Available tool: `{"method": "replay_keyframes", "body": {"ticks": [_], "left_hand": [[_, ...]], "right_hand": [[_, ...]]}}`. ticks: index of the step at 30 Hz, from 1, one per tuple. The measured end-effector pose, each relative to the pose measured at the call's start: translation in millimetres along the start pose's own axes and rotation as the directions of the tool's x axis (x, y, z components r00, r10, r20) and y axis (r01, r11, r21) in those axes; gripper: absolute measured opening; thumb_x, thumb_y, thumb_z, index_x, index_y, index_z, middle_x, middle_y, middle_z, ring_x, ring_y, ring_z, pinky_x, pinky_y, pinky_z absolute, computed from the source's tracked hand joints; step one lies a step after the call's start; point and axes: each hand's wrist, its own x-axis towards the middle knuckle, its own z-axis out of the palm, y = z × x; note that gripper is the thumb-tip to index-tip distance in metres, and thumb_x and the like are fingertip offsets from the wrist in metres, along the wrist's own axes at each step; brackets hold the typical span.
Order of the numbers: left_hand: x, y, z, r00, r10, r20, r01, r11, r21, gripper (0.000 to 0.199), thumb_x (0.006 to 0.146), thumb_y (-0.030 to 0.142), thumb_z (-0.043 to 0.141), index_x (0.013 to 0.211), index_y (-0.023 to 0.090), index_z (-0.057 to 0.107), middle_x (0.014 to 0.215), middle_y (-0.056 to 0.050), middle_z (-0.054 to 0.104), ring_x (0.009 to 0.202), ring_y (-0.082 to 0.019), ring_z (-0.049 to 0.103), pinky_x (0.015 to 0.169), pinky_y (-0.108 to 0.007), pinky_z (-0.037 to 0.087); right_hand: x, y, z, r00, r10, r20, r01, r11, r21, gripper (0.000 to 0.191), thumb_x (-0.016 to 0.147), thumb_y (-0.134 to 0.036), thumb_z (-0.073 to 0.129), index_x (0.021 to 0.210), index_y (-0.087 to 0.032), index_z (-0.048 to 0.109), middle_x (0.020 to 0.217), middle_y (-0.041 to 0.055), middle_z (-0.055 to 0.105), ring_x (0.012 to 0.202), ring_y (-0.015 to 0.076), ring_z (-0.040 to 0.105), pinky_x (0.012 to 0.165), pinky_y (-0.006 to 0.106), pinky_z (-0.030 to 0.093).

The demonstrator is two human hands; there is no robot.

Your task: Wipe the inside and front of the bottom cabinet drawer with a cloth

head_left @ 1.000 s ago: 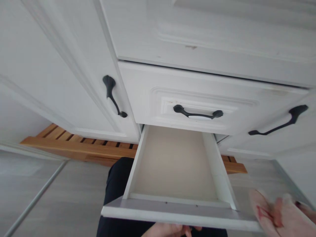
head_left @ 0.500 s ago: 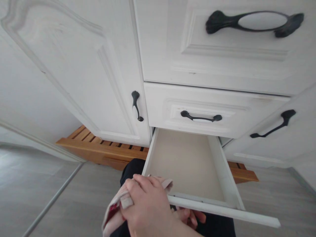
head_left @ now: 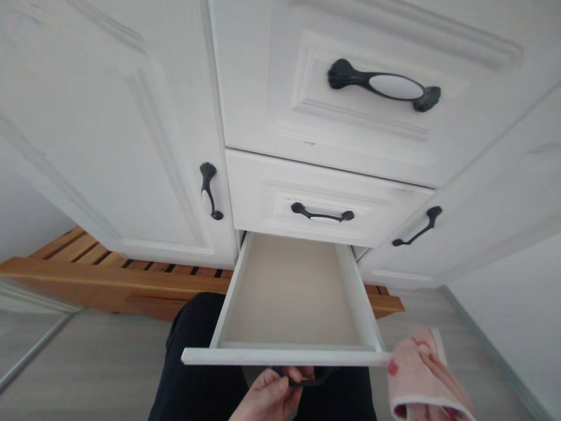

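Reads as a home; which room can't be told. Evidence: white cabinet with moulded door and drawer fronts (head_left: 258, 126), small scuffs on them, ornate curved black handles with white oval insets (head_left: 397, 86). Shallow white drawer with pale beige bottom (head_left: 291, 292) pulled out at the base. Slatted orange-brown wooden platform (head_left: 114, 283) shows below the cabinet. Floor is grey with wood-grain look (head_left: 109, 356), straight grey strip (head_left: 37, 352) at lower left. Plain white wall (head_left: 512, 310) at right. Soft pink patterned cloth (head_left: 409, 377) beside the drawer also looks domestic.
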Motion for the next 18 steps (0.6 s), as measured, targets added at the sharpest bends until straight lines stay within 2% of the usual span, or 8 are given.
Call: {"method": "replay_keyframes", "body": {"ticks": [3, 5, 7, 9, 12, 14, 16, 18], "left_hand": [[0.7, -1.4, 3.5, 0.996, 0.034, -0.081, -0.030, 0.998, 0.055, 0.022, 0.070, 0.034, 0.084, 0.084, 0.018, 0.077, 0.112, -0.010, 0.075, 0.116, -0.019, 0.065, 0.089, -0.019, 0.051], [3.3, 0.8, 6.4, 0.987, 0.079, -0.136, -0.067, 0.994, 0.090, 0.019, 0.073, 0.032, 0.083, 0.084, 0.017, 0.077, 0.111, -0.010, 0.075, 0.112, -0.020, 0.067, 0.088, -0.021, 0.053], [10.8, 6.5, 9.2, 0.977, 0.117, -0.176, -0.101, 0.990, 0.096, 0.014, 0.077, 0.029, 0.079, 0.084, 0.017, 0.075, 0.112, -0.009, 0.075, 0.107, -0.018, 0.069, 0.086, -0.021, 0.054], [24.2, 15.0, 12.0, 0.971, 0.150, -0.189, -0.134, 0.987, 0.094, 0.012, 0.081, 0.027, 0.075, 0.088, 0.017, 0.074, 0.112, -0.007, 0.075, 0.100, -0.015, 0.071, 0.084, -0.019, 0.055], [52.4, 29.5, 17.0, 0.952, 0.212, -0.221, -0.197, 0.976, 0.087, 0.013, 0.085, 0.026, 0.071, 0.095, 0.018, 0.072, 0.110, -0.005, 0.074, 0.098, -0.014, 0.071, 0.077, -0.017, 0.056], [72.5, 39.5, 21.3, 0.928, 0.255, -0.272, -0.237, 0.967, 0.098, 0.011, 0.088, 0.024, 0.067, 0.095, 0.017, 0.072, 0.108, -0.005, 0.074, 0.098, -0.015, 0.071, 0.073, -0.015, 0.056], [90.5, 50.3, 26.1, 0.904, 0.291, -0.313, -0.263, 0.956, 0.129, 0.010, 0.090, 0.021, 0.063, 0.094, 0.017, 0.071, 0.107, -0.006, 0.074, 0.098, -0.015, 0.071, 0.069, -0.014, 0.055], [105.4, 61.7, 30.9, 0.890, 0.313, -0.331, -0.274, 0.948, 0.159, 0.011, 0.092, 0.020, 0.061, 0.094, 0.016, 0.071, 0.107, -0.007, 0.073, 0.096, -0.015, 0.072, 0.067, -0.014, 0.055]], "right_hand": [[-16.4, -9.4, 9.3, 0.994, 0.105, -0.012, -0.106, 0.988, -0.116, 0.028, 0.093, -0.029, 0.045, 0.101, -0.022, 0.071, 0.066, 0.0087, 0.062, 0.067, 0.0260, 0.057, 0.067, 0.042, 0.043], [-10.9, -20.9, 17.1, 0.975, 0.221, 0.021, -0.218, 0.971, -0.103, 0.034, 0.094, -0.031, 0.042, 0.110, -0.019, 0.069, 0.078, 0.0133, 0.065, 0.078, 0.0299, 0.059, 0.074, 0.046, 0.045], [6.6, -28.7, 27.9, 0.941, 0.334, 0.061, -0.332, 0.943, -0.036, 0.039, 0.094, -0.033, 0.041, 0.116, -0.015, 0.066, 0.096, 0.0183, 0.067, 0.094, 0.0343, 0.060, 0.085, 0.052, 0.044], [27.9, -30.3, 41.7, 0.880, 0.464, 0.102, -0.471, 0.880, 0.061, 0.041, 0.094, -0.034, 0.042, 0.119, -0.012, 0.064, 0.108, 0.0217, 0.066, 0.107, 0.0369, 0.058, 0.094, 0.056, 0.042], [44.0, -26.3, 62.4, 0.765, 0.621, 0.170, -0.642, 0.755, 0.133, 0.043, 0.093, -0.040, 0.045, 0.119, -0.009, 0.062, 0.115, 0.0245, 0.064, 0.112, 0.0373, 0.057, 0.095, 0.055, 0.043], [35.8, -25.9, 71.6, 0.694, 0.658, 0.292, -0.712, 0.689, 0.137, 0.046, 0.094, -0.044, 0.043, 0.120, -0.011, 0.060, 0.121, 0.0234, 0.062, 0.114, 0.0360, 0.057, 0.095, 0.053, 0.045], [15.5, -30.9, 76.0, 0.637, 0.648, 0.418, -0.751, 0.644, 0.146, 0.044, 0.094, -0.045, 0.041, 0.120, -0.015, 0.061, 0.125, 0.0186, 0.062, 0.115, 0.0331, 0.058, 0.097, 0.051, 0.045], [-7.8, -40.0, 76.7, 0.618, 0.636, 0.462, -0.766, 0.620, 0.172, 0.041, 0.094, -0.045, 0.041, 0.118, -0.019, 0.061, 0.126, 0.0147, 0.062, 0.114, 0.0313, 0.059, 0.098, 0.050, 0.046]]}}
